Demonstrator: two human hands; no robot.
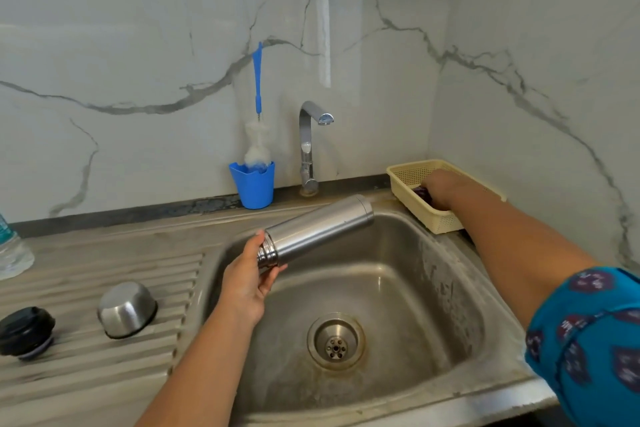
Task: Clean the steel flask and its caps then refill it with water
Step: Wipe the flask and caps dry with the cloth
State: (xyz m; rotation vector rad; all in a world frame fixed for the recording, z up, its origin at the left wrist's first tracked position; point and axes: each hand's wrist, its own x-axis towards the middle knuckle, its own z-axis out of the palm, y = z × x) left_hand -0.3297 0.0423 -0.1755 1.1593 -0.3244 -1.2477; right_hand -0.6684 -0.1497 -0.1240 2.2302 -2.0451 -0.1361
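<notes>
While the left hand (247, 274) grips the steel flask (317, 230) by its threaded neck, fingers curled round it, the flask lies tilted over the back left part of the sink (460, 291), its closed base pointing up towards the tap (310, 146). It touches nothing but that hand.

Over at the back right corner of the worktop (86, 246), the right hand (441, 189) reaches down into a cream plastic basket (412, 180). Its fingers seem to be closing on something dark purple (423, 193) inside, perhaps a scrubber, though the basket wall hides too much to be sure of the grip. A blue patterned sleeve (588, 340) covers that upper arm.

On the ribbed drainer to the left of the sink sit the two caps, well apart from the flask: the steel cup cap (126, 308) mouth down, and nearer the left edge the black stopper cap (26, 329).

Against the back wall, just left of the tap, a blue cup (252, 185) holds a bottle brush (258, 128) with a blue handle, standing upright. A clear plastic bottle (12, 250) shows at the far left edge.
</notes>
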